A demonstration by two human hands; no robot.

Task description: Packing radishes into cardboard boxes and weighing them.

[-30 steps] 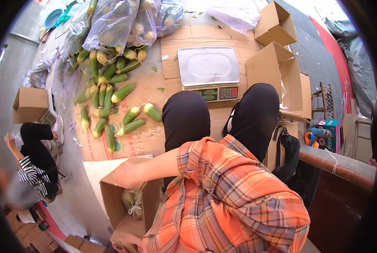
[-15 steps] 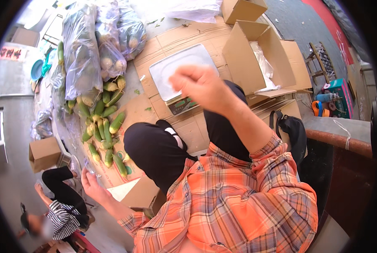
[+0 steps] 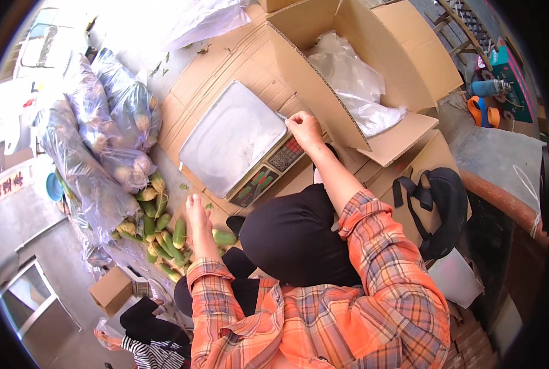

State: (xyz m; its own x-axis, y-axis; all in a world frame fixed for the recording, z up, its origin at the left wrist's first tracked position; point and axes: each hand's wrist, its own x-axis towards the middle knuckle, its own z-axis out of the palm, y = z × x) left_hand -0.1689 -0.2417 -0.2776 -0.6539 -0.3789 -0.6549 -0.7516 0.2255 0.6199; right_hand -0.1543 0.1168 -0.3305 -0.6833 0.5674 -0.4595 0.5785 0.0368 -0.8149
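Note:
A digital scale (image 3: 234, 138) with a flat silver-grey pan lies in front of me, its keypad and display panel on the side toward me. My right hand (image 3: 306, 130) is at the pan's right corner, close to the open cardboard box (image 3: 403, 67). Its fingers are pinched together; whatever they grip, if anything, is too small to make out. Left of the scale's near corner, my left hand (image 3: 199, 216) is raised with fingers stretched out, holding nothing. Beyond it lies a heap of long green vegetables (image 3: 164, 237) with pale ends, probably green radishes.
Tied clear plastic bags (image 3: 84, 154) full of these vegetables lie at the left. The open box holds a crumpled plastic liner (image 3: 351, 80). A black bag (image 3: 440, 212) rests at my right. A person in a striped top (image 3: 154, 350) sits at the lower left.
My view has swung rightward. My right hand has gone from above the pan to its right corner. My left hand has moved from the low left toward the scale.

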